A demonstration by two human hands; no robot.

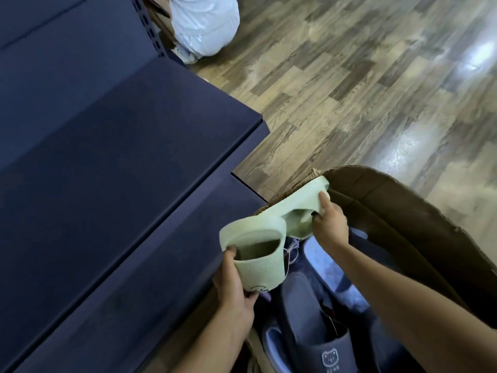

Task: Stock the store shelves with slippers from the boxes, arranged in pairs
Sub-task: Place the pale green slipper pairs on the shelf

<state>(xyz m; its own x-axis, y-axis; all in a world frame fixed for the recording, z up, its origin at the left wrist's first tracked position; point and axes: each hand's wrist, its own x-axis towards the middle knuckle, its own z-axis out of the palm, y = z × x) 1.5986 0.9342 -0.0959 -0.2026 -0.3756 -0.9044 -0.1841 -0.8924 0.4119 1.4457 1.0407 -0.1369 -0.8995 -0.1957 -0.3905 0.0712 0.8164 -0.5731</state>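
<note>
Gripping green slippers: left hand thumb inside (right hand pinching edge).

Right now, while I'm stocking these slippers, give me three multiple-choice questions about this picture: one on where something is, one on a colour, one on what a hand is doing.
1. Where is the cardboard box relative to the dark blue shelves?
A. on the top shelf
B. to their right
C. behind them

2. What colour is the slipper in the left hand?
A. pale green
B. red
C. black

3. What is the right hand doing?
A. hanging idle
B. pressing on a shelf
C. gripping a second green slipper

Answers:
1 B, since the brown flaps rise to the right of the shelf edge.
2 A, since its strap and sole are pale green.
3 C, since the fingers curl round that slipper's edge.
</note>
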